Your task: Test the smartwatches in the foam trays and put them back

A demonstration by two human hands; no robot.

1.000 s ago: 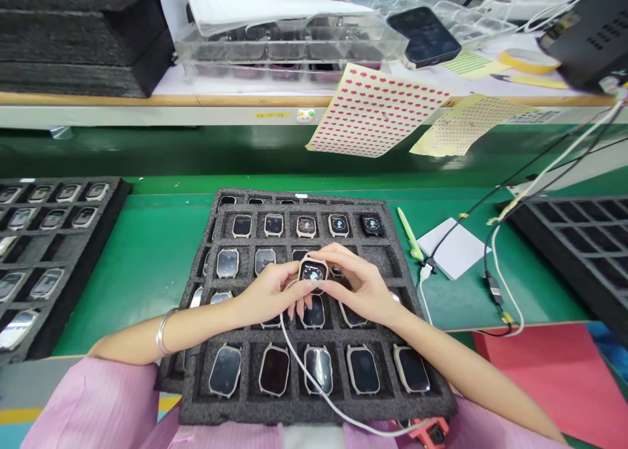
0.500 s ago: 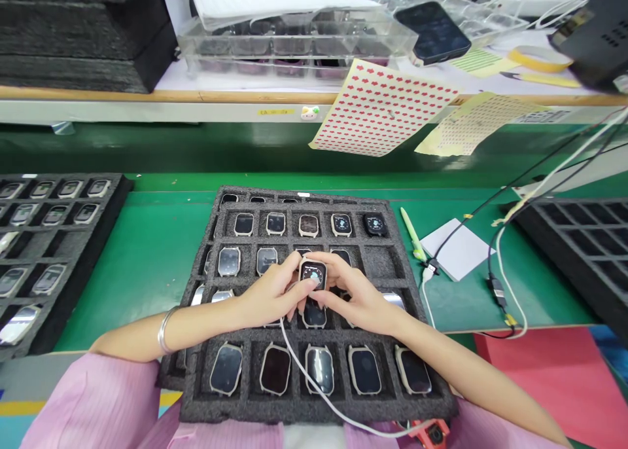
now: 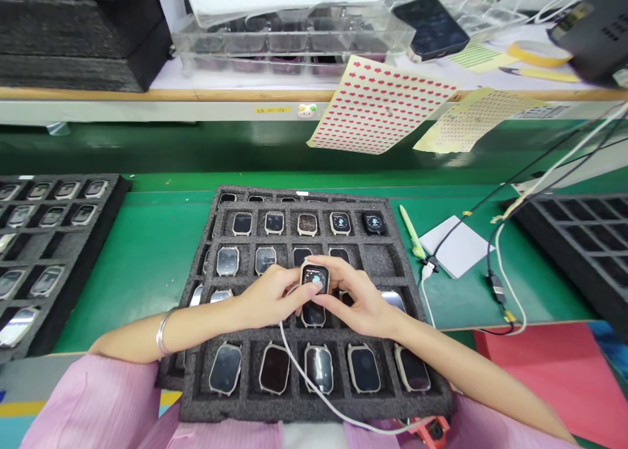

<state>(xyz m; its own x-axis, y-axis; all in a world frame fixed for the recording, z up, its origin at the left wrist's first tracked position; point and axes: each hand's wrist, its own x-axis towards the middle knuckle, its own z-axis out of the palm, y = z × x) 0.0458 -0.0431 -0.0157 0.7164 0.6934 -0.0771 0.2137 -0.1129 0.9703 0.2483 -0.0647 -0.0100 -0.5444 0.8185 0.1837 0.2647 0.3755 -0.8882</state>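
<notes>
Both my hands hold one smartwatch body (image 3: 314, 276) without a strap, its lit screen facing me, above a black foam tray (image 3: 377, 406). My left hand (image 3: 275, 297) grips it from the left, with the thumb on the lower part of the screen. Fingers of my right hand (image 3: 360, 298) close on its top and right edges. A white cable (image 3: 314, 387) runs from under my left hand down across the tray. Strapless watches fill most of the tray's pockets, among them a dark-screened watch (image 3: 364, 368) and a black one with a lit face (image 3: 373, 222).
A second foam tray of watches (image 3: 105, 239) lies at the left, another foam tray (image 3: 544, 239) at the right. Nearby are a green pen (image 3: 411, 232), a white paper pad (image 3: 456, 246) and hanging cables (image 3: 496, 288). Sticker sheets (image 3: 380, 108) hang from the shelf holding a phone (image 3: 432, 27).
The held watch has shifted slightly right and down in the picture. My left thumb still rests on its screen, and both hands keep their hold.
</notes>
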